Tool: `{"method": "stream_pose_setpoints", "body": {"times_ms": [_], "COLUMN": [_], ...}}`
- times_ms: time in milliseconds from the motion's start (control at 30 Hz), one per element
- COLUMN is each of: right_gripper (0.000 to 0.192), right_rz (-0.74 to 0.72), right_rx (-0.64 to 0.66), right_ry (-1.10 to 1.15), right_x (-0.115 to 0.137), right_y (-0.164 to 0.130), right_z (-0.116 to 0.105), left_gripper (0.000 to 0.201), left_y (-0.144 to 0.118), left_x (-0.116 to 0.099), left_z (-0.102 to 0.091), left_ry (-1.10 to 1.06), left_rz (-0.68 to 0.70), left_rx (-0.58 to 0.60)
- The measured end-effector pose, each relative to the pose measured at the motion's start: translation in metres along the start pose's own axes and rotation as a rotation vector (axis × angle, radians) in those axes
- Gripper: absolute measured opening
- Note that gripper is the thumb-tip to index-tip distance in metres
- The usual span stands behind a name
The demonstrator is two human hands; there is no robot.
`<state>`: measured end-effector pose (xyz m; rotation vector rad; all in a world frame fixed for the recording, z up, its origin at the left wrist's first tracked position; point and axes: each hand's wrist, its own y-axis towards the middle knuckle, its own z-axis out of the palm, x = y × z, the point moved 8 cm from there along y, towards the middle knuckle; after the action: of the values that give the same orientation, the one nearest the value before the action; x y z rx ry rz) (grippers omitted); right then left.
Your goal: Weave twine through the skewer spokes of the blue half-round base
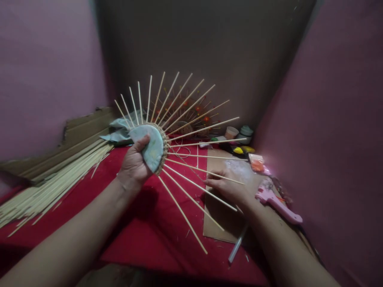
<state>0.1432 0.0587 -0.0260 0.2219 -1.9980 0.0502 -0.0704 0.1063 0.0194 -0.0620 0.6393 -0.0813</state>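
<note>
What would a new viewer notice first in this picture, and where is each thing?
First, the round fabric-covered disc with thin sticks fanning out from its rim, gripped by the left hand at the centre. The right hand lies flat on a cardboard sheet on the red cloth. A pink glue gun lies to the right, a stick bundle at far left.

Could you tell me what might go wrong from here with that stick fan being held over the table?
The left hand grips only the padded hub, so the thin sticks fan out unsupported and could snap or loosen if they catch the right hand beneath. The pink glue gun lies close to the right wrist; if hot, it might burn. Small pots behind could get swept over.
</note>
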Motion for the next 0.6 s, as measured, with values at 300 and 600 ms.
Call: {"method": "stream_pose_setpoints", "body": {"times_ms": [300,600], "right_gripper": [0.033,0.022], "right_rz": [-0.277,0.025], "right_rx": [-0.125,-0.038], "right_ry": [0.097,0.778], "right_x": [0.059,0.033], "right_y": [-0.02,-0.013], "right_z": [0.009,0.052], "left_gripper": [0.019,0.016], "left_y": [-0.006,-0.011], "left_x": [0.02,0.04], "left_z": [0.003,0.005], "left_ry": [-0.027,-0.009], "left_rz": [-0.059,-0.167], "left_rx": [0.017,0.114]}}
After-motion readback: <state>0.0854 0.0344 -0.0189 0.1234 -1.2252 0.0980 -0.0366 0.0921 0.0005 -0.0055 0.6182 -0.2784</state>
